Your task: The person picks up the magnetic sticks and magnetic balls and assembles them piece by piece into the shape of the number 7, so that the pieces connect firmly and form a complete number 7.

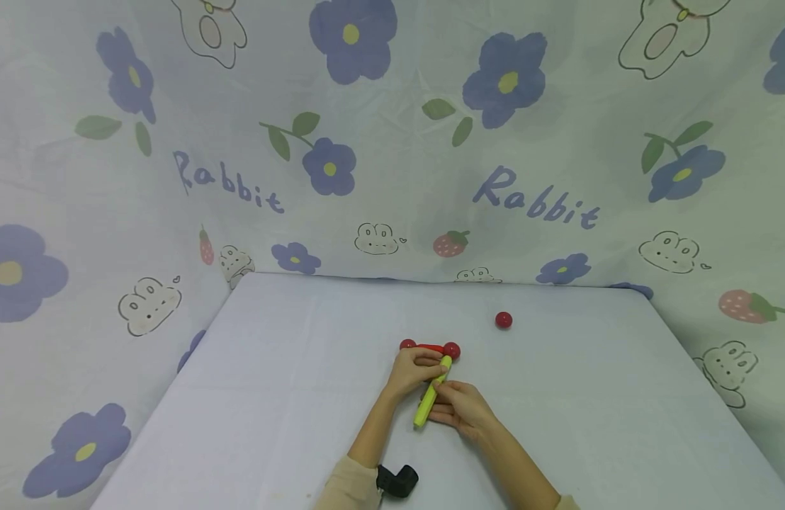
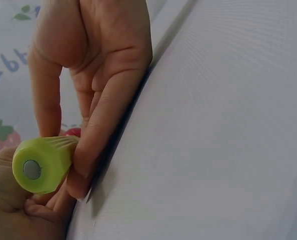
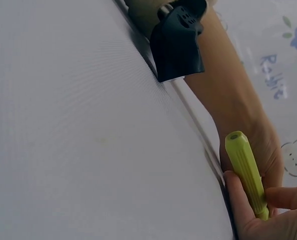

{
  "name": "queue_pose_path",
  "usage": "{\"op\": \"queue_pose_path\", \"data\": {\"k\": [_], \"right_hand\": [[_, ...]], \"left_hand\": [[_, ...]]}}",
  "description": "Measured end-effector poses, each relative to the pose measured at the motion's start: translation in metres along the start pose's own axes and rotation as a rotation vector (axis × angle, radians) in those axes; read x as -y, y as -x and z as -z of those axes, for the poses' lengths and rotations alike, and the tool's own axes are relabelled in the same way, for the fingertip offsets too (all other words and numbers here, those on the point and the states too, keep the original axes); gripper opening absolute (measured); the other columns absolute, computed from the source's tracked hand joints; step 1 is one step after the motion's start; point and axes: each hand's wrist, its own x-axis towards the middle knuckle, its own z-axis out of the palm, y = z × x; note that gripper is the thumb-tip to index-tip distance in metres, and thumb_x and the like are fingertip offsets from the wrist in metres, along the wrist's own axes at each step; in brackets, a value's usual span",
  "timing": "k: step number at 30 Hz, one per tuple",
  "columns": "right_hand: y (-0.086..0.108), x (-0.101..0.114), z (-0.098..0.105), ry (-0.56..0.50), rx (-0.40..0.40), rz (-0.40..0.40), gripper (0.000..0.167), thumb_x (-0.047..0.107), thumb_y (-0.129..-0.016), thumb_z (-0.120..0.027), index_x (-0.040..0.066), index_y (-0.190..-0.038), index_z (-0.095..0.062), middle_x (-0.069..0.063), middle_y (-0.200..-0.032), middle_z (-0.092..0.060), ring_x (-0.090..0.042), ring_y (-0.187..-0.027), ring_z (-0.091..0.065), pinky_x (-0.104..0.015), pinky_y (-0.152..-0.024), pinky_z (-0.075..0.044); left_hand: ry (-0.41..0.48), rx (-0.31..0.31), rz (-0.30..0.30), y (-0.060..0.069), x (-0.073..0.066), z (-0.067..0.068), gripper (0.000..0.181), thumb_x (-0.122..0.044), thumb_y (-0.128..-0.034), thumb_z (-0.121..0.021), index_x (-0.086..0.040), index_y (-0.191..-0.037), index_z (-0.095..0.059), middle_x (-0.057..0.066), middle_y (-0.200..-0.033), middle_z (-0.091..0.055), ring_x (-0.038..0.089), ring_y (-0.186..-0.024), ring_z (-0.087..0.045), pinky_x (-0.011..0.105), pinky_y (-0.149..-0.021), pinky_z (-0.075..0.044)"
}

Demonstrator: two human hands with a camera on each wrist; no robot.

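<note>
"Where is the yellow-green rod?"

"Between the two hands. The right hand (image 1: pixel 464 411) pinches the yellow-green rod (image 1: pixel 428 401), thumb on one side and fingers on the other. One end slants back toward the person; the left wrist view shows a grey disc (image 2: pixel 32 169) set in it."

"And the left hand?"

"The left hand (image 1: pixel 410 371) sits just beyond the right one and to its left. Its fingers look curled round the red rod (image 1: pixel 429 348), with the thumb by the top of the yellow-green rod. The two hands meet closely there."

"What is at the ends of the red rod?"

"A red ball at each: the left ball (image 1: pixel 408 345) behind the left knuckles, the right ball (image 1: pixel 452 350) just past the left fingertips. The yellow-green rod's upper end is right by that right ball; whether they touch cannot be told."

"Which step is it, then?"

"Probably joining the yellow-green rod to the right ball. The next move would call for the left hand to steady the red rod while the right hand lines up the rod's end and seats it."

"Anything spare?"

"A loose red ball (image 1: pixel 504 320) on the counter (image 1: pixel 303 397), beyond the right hand and to its right."
</note>
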Motion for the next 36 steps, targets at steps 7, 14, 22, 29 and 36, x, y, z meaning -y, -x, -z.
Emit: {"op": "queue_pose_path", "data": {"k": [7,14,22,29,36], "right_hand": [[0.000,0.001,0.000,0.072,-0.076,0.046,0.049,0.021,-0.097,-0.052,-0.021,-0.122,-0.042,-0.014,-0.088,-0.065,-0.021,-0.080,-0.068,-0.038,-0.074,-0.056],[0.002,0.008,0.015,0.183,-0.173,0.075,0.039,0.016,-0.095,-0.055,-0.014,-0.117,-0.048,-0.015,-0.084,-0.067,-0.021,-0.070,-0.069,-0.034,-0.065,-0.057],[-0.010,0.029,0.063,0.242,-0.426,0.196,0.035,0.014,-0.089,-0.064,-0.009,-0.114,-0.054,-0.007,-0.079,-0.068,-0.010,-0.064,-0.063,-0.024,-0.061,-0.056],[-0.020,0.047,0.105,0.387,-0.611,0.258,0.048,0.022,-0.087,-0.068,-0.006,-0.122,-0.052,-0.001,-0.085,-0.062,-0.004,-0.065,-0.058,-0.014,-0.060,-0.049],[-0.037,0.057,0.118,0.465,-0.702,0.279,0.066,0.022,-0.082,-0.073,0.000,-0.135,-0.041,-0.021,-0.124,-0.046,-0.027,-0.105,-0.050,-0.025,-0.081,-0.046]], "left_hand": [[-0.012,-0.032,0.009,-0.007,0.018,-0.002,0.031,-0.009,-0.0786,-0.074,0.008,-0.103,-0.067,0.021,-0.098,-0.069,0.027,-0.090,-0.068,0.028,-0.071,-0.056],[-0.003,-0.034,0.020,-0.008,0.019,-0.003,0.030,-0.010,-0.0782,-0.075,0.006,-0.102,-0.068,0.020,-0.096,-0.070,0.026,-0.089,-0.068,0.027,-0.069,-0.056],[-0.005,-0.044,0.028,-0.007,0.019,-0.003,0.030,-0.008,-0.0762,-0.076,0.007,-0.101,-0.068,0.018,-0.093,-0.071,0.021,-0.085,-0.069,0.026,-0.066,-0.056],[0.008,-0.041,0.034,-0.007,0.019,-0.002,0.030,-0.007,-0.0758,-0.076,0.007,-0.101,-0.068,0.018,-0.092,-0.071,0.021,-0.085,-0.069,0.027,-0.067,-0.056],[-0.007,-0.047,0.046,-0.008,0.019,-0.003,0.029,-0.007,-0.0756,-0.077,0.006,-0.101,-0.069,0.017,-0.092,-0.071,0.021,-0.085,-0.069,0.025,-0.067,-0.056]]}}
